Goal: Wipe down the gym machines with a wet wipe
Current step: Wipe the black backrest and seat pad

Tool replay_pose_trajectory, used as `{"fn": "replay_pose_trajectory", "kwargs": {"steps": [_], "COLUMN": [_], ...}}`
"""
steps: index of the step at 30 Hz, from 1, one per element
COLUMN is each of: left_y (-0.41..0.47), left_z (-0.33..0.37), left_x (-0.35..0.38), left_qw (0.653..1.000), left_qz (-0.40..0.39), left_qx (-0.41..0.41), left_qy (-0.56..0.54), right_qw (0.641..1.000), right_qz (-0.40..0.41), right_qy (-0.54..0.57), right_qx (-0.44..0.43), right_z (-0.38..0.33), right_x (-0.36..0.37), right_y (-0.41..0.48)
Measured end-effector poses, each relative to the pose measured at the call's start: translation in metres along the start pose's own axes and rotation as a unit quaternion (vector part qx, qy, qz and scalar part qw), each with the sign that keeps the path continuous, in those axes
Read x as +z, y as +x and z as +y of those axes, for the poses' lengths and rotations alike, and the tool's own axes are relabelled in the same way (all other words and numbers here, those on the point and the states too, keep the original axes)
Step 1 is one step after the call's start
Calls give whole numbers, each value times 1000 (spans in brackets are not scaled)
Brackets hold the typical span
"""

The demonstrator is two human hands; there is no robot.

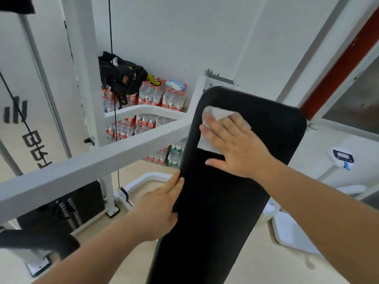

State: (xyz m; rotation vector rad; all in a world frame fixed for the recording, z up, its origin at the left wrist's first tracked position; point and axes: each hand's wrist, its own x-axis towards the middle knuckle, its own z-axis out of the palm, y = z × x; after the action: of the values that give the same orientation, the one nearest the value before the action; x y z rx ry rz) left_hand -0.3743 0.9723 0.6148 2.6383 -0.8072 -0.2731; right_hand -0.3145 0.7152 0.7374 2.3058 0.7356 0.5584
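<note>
Lying flat on the upper part of the machine's black pad [215, 212], the white wet wipe [218, 113] was pressed down by the right hand [235, 146], fingers straight, while the left hand [162, 208] gripped the pad's left edge, with a white frame bar [92, 160] alongside and packs of bottled water [160, 95] stacked against the wall behind.

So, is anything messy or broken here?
Nothing spilled or broken; the black padded bench looks fine. Only the black fabric backpack seems odd, slumped atop stacked packs of plastic water bottles in the corner.
</note>
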Motion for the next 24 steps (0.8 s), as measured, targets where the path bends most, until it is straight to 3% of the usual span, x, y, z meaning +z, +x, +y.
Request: {"fn": "replay_pose_trajectory", "kwargs": {"steps": [3,5,7,9,12,14,17,21,24], "left_y": [-2,-4,-8,-11,-15,-14,-14,-13,-12], "left_z": [-4,-11,-22,-33,-35,-28,-21,-23,-26], "left_x": [13,20,25,31,37,41,43,44,46], "left_qw": [999,1000,999,992,979,978,978,978,979], "left_qz": [4,-10,-46,-102,-175,-189,-185,-181,-181], "left_qx": [2,0,-18,-47,-52,-43,-43,-51,-52], "left_qy": [-33,-28,14,64,91,80,88,90,77], "right_qw": [988,982,994,997,981,980,991,999,992], "right_qz": [19,15,-18,-64,-98,-77,-45,-34,-102], "right_qy": [14,33,30,1,-47,-84,-92,-36,-28], "right_qx": [154,184,107,-30,-162,-163,-87,1,-65], "right_z": [2,-23,-60,-93,-82,-54,-27,-69,-120], "right_x": [-21,-20,-7,7,16,6,-13,-5,19], "right_y": [39,47,36,17,14,31,53,45,17]}}
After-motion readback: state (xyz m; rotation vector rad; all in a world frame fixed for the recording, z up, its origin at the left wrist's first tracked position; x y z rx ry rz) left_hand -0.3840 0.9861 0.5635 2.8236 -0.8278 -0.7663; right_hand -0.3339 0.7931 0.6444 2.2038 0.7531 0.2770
